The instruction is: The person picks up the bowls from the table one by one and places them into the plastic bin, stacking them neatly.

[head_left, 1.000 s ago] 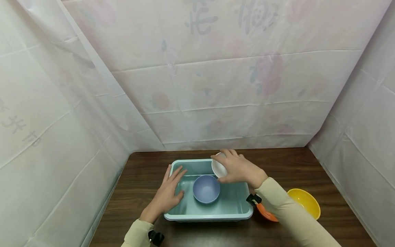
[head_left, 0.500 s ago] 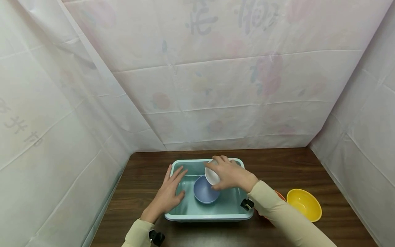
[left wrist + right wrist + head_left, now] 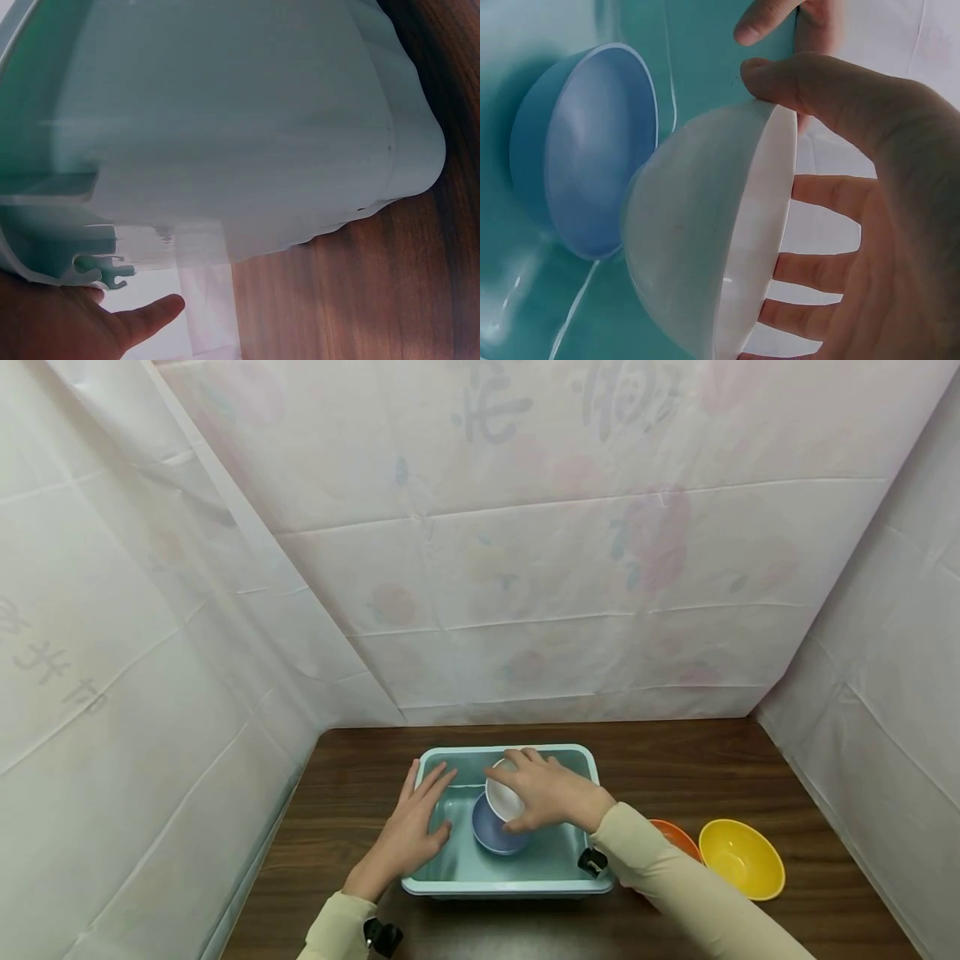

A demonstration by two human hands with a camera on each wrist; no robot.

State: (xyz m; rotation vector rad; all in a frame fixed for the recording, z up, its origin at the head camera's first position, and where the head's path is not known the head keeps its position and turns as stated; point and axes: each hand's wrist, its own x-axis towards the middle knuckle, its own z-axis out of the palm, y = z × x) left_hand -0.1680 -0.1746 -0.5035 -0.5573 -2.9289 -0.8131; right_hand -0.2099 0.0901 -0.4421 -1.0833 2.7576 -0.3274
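My right hand (image 3: pixel 553 793) holds a white bowl (image 3: pixel 501 797) by its rim, thumb on one side and fingers on the other. The bowl is slightly tilted over a blue-purple bowl (image 3: pixel 491 837), partly covering it in the head view. In the right wrist view the white bowl (image 3: pixel 690 202) is close to the blue one (image 3: pixel 604 150), which sits upright on the floor of a light teal plastic tub (image 3: pixel 510 887). My left hand (image 3: pixel 408 833) rests at the tub's left rim with its fingers spread and straight.
On the dark wooden table (image 3: pixel 337 777), right of the tub, stand a yellow bowl (image 3: pixel 742 858) and an orange bowl (image 3: pixel 677 837), the latter partly hidden by my right sleeve. White printed sheets (image 3: pixel 555 610) hang at the back and both sides.
My right hand has carried the white bowl left and toward me, from the tub's far right side to over the blue bowl. The left hand has stayed in place.
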